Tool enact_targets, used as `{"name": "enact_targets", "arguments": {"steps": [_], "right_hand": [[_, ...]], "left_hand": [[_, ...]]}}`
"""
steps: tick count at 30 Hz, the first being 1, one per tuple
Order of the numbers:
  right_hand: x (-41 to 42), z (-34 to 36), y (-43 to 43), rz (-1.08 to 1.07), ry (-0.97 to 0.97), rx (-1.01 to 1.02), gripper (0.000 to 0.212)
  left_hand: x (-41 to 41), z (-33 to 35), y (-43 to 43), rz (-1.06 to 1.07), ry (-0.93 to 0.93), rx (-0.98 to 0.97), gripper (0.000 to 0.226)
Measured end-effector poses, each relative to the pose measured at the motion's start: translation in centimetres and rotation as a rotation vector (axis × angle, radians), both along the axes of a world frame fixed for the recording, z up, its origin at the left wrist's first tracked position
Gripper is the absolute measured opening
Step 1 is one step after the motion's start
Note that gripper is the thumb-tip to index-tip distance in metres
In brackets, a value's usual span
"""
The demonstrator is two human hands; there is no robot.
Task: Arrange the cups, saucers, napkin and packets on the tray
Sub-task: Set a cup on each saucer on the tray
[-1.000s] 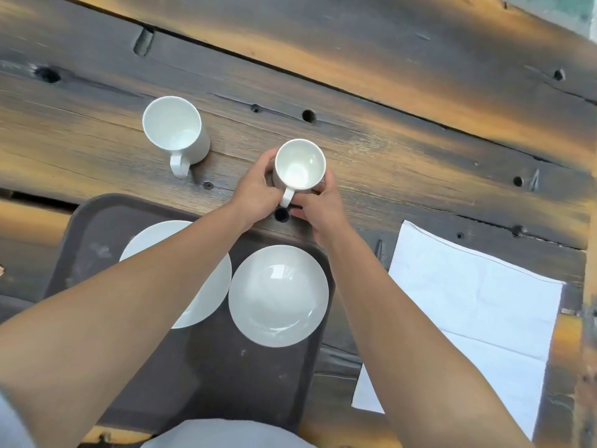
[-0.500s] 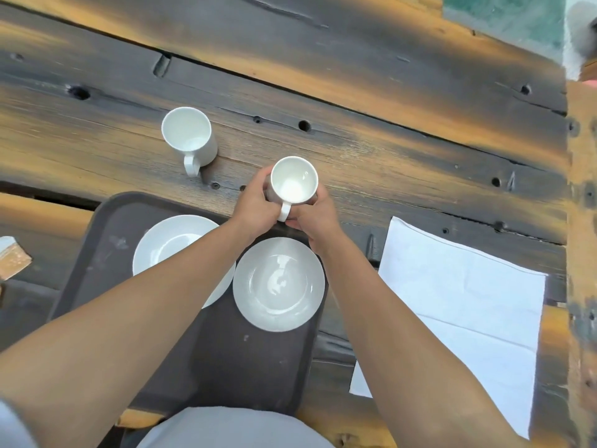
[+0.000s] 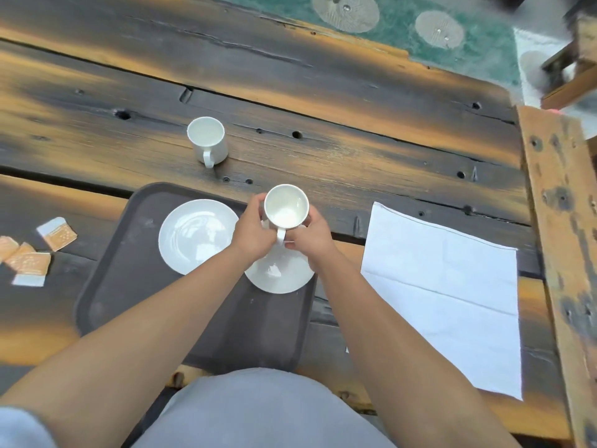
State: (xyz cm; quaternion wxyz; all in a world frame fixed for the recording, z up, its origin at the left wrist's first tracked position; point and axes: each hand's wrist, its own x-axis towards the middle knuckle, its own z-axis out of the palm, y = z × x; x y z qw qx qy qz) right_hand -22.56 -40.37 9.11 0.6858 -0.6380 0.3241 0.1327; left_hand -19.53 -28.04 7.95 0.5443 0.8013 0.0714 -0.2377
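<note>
On the wooden table (image 3: 355, 163) lies a dark tray (image 3: 106, 286), with a white napkin (image 3: 445, 302) flat just to its right. The tray carries a left saucer (image 3: 197, 236) and a right saucer (image 3: 281, 279). The left hand (image 3: 250, 234) and the right hand (image 3: 311, 236) both grip a cup (image 3: 287, 206) over the right saucer. A second cup (image 3: 208, 140) stands beyond the tray, and packets (image 3: 32, 250) lie left of it.

both hands (image 3: 253, 236) (image 3: 311, 236) gripping white cup (image 3: 286, 206) above saucer (image 3: 279, 279), dark tray (image 3: 129, 286)

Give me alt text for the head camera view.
Left hand and right hand hold a white cup over the right saucer on a dark tray. The left saucer is bare; another cup, a napkin and orange packets lie on the wooden table.
</note>
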Motion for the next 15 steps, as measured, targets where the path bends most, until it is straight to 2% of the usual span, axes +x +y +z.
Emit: {"name": "enact_targets", "arguments": {"steps": [8,15], "right_hand": [[-6.0,-0.8,0.9,0.022,-0.015,-0.010,0.075],[-7.7,-1.7,2.0,0.017,0.032,-0.028,0.072]], "left_hand": [[-6.3,-1.1,0.9,0.000,-0.019,0.060,0.079],[-7.7,-1.7,1.8,-0.041,-0.006,0.115,0.078]]}}
